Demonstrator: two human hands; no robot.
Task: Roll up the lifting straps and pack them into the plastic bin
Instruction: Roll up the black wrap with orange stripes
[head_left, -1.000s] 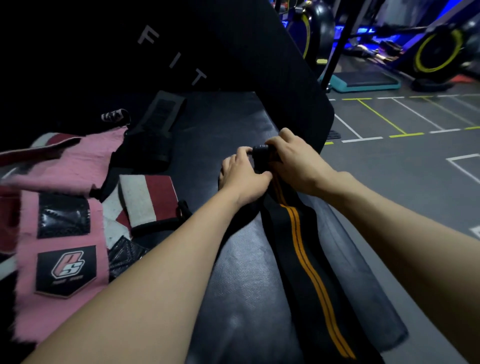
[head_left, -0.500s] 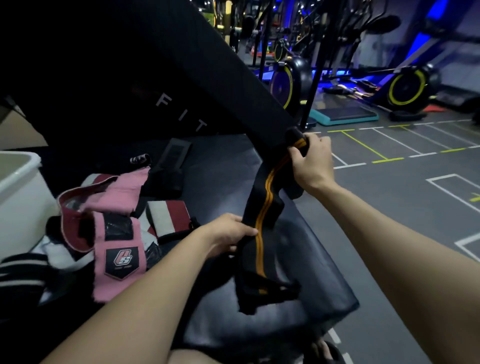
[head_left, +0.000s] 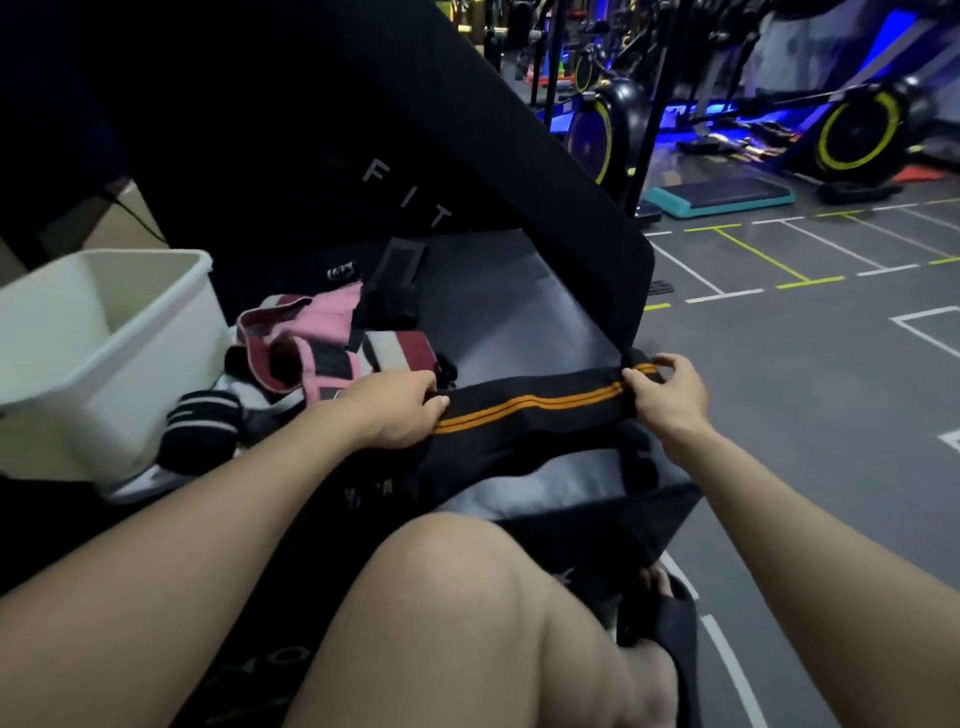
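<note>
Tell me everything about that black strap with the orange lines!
The black strap is a long woven-looking band with two thin orange stripes running along it. It is stretched out sideways, almost level, just above the dark padded bench. The left hand grips one end and the right hand pinches the other, where a small rolled-up bit shows. More black fabric sags below the stretched part; whether that is the same strap is unclear.

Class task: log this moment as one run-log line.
left hand: grips strap | right hand: pinches strap's other end | strap: stretched flat, unrolled | bin: left, open
</note>
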